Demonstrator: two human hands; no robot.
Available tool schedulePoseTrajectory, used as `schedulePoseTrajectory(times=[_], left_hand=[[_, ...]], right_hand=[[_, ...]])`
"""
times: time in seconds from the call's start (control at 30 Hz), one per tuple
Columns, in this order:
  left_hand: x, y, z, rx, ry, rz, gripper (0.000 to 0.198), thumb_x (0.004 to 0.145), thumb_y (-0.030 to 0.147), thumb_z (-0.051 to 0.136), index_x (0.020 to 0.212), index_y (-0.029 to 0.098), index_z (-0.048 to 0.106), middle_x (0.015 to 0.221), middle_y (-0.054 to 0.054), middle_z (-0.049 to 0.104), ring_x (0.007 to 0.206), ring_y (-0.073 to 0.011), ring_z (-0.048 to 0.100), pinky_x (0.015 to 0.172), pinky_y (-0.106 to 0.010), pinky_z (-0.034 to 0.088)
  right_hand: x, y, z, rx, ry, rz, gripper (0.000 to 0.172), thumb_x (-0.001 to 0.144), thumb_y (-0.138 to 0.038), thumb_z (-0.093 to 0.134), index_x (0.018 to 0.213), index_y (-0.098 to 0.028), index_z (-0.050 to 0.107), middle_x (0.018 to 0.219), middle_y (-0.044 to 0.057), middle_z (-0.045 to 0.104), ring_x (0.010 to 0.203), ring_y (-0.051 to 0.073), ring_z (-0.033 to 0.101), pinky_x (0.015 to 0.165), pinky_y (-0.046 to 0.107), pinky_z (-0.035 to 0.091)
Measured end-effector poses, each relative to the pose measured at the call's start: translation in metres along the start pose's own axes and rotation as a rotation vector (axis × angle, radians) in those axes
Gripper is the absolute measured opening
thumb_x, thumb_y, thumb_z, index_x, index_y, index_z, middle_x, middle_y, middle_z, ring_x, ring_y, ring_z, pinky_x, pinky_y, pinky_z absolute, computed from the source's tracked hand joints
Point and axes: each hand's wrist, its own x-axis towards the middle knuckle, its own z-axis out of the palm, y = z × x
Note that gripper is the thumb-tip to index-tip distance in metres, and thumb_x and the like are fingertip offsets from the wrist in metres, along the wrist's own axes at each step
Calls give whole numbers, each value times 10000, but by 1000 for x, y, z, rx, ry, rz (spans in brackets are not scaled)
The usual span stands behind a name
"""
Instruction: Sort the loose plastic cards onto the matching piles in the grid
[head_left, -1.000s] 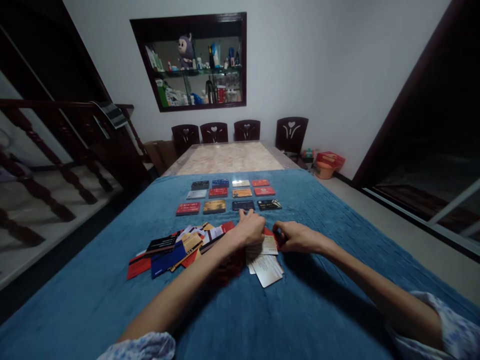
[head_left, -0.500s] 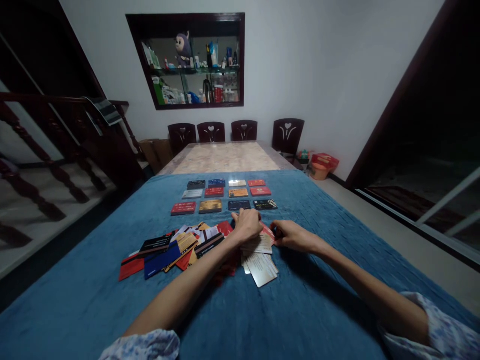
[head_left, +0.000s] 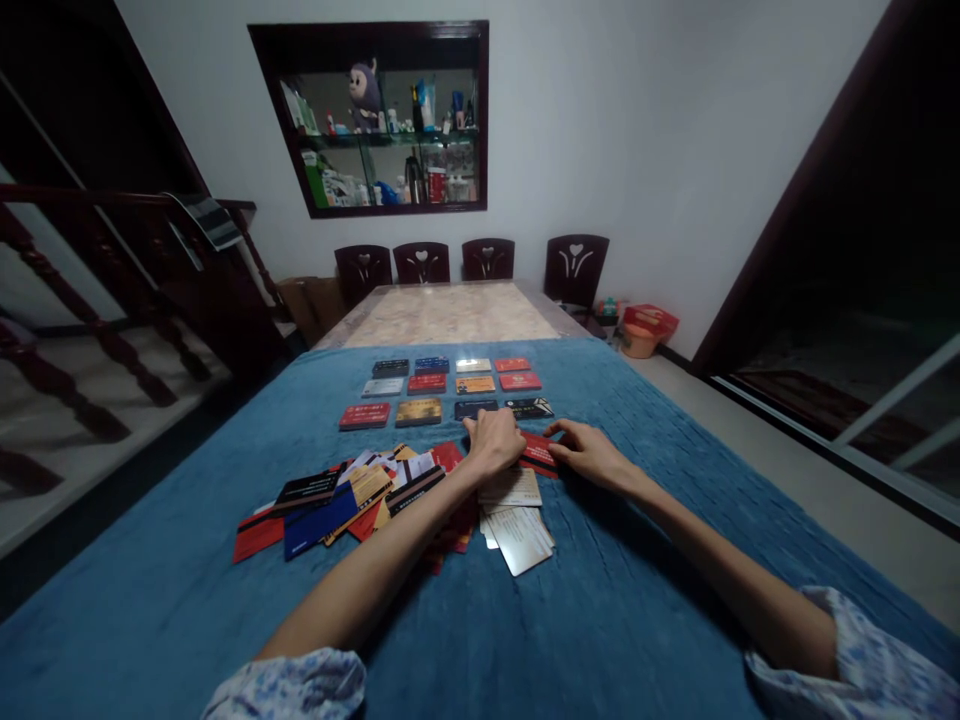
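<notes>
My left hand (head_left: 495,440) is curled over the right part of the card pile, fingers bent down; what lies under or in its fingertips is hidden. Right beside it, a red card (head_left: 540,455) with a dark stripe lies at the tips of my right hand (head_left: 592,455). The right thumb touches or nearly touches that card, and the index finger is spread away from it. Several pale cards (head_left: 519,540) overlap just below the hands. To the left spreads a loose heap of mixed cards, with a blue card (head_left: 319,522) and a black card (head_left: 306,490) on top.
Neat card stacks stand in rows beyond the hands, among them a gold stack (head_left: 419,411) and an orange stack (head_left: 475,384). A blue cloth (head_left: 637,620) covers the near table; its far part is bare marble-patterned top (head_left: 450,312). Dark chairs (head_left: 421,263) stand behind.
My right hand has shifted slightly forward and its fingers have spread. The red card beside it now shows more of its face and stripe. My left hand stays nearly in place.
</notes>
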Motion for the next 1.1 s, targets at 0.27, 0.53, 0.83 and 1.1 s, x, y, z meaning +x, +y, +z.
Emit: schedulePoseTrajectory(times=[0.27,0.53,0.83,1.1], left_hand=[[-7,-6,0,22,-38,195,292,831,265,540,1080,238,691,1145,-104,658,1158,-328,458,875,-464,358],[-11,-8,3,65,-73,445,260,790,286,618,1037,228,677,1163,-75,652,1228,-327,373,912,-483,330],[-17,-3,-8,235,106,691,250,892,172,490,974,203,724,1008,-120,714,1209,-306,424,977,-503,258],[-9,1,-22,281,102,662,271,890,132,473,935,212,728,996,-92,721,1197,-292,423,968,-500,253]], right_hand=[[12,24,3,119,65,34,264,819,-275,537,969,-143,709,902,67,746,808,190,666,737,267,495],[15,30,1,255,13,60,280,799,-311,540,910,-130,724,882,60,741,835,205,676,780,279,509],[10,34,-3,146,66,7,414,885,-440,450,868,-142,736,824,72,730,811,241,663,752,319,489],[-7,17,-13,-53,159,-23,496,945,-479,334,769,-171,681,711,56,658,717,224,620,682,298,431]])
